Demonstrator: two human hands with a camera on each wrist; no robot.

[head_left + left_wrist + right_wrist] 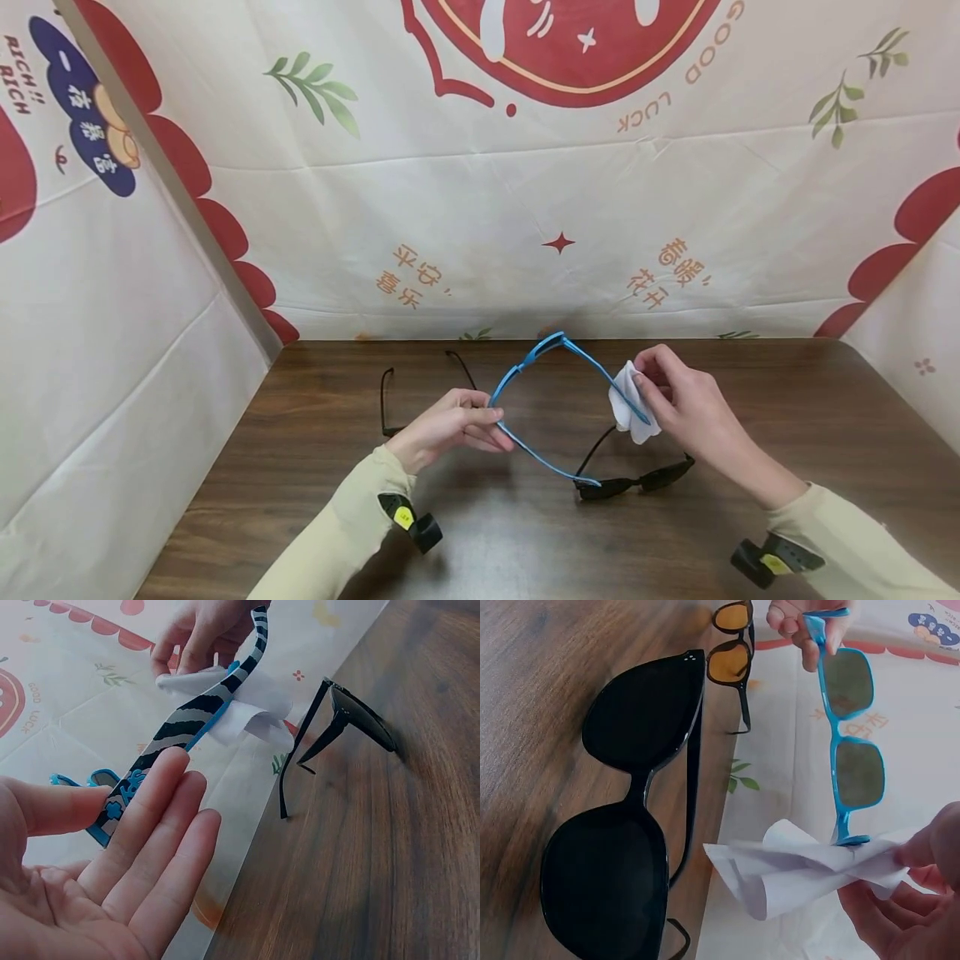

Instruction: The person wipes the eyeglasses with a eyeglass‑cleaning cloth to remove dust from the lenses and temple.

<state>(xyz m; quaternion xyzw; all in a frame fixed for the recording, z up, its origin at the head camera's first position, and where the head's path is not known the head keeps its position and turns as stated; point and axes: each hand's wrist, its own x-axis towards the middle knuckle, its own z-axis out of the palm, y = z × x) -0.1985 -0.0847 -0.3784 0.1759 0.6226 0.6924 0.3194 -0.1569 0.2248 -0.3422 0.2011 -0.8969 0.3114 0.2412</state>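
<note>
So the blue glasses (840, 729) are up off the table (480, 542), between the two hands. The left hand (457, 421) has them pinched at one hinge, thumb on the corner, with the other fingers stretched out pretty straight. The right hand (686, 396) is pinching a white cloth (787, 866) against the far arm of the frame. The folds cover part of that arm, so I can't tell how far round it the cloth goes. The near arm has zebra stripes, but you only really get those from the left wrist view; there the right hand is chopped off by the top edge. In the right wrist view that same hand runs out of the right side.

Black sunglasses (637, 787) sit on the table below the cloth, lower lens cut by the bottom edge in that view. From the head camera, the striped arm's tip overlaps them. There's a third pair, orange glasses (729, 664), mostly hidden behind the left hand from above, so the lens colour only shows from the right wrist. The printed sheet (480, 208) behind has a big red design cropped at the top.
</note>
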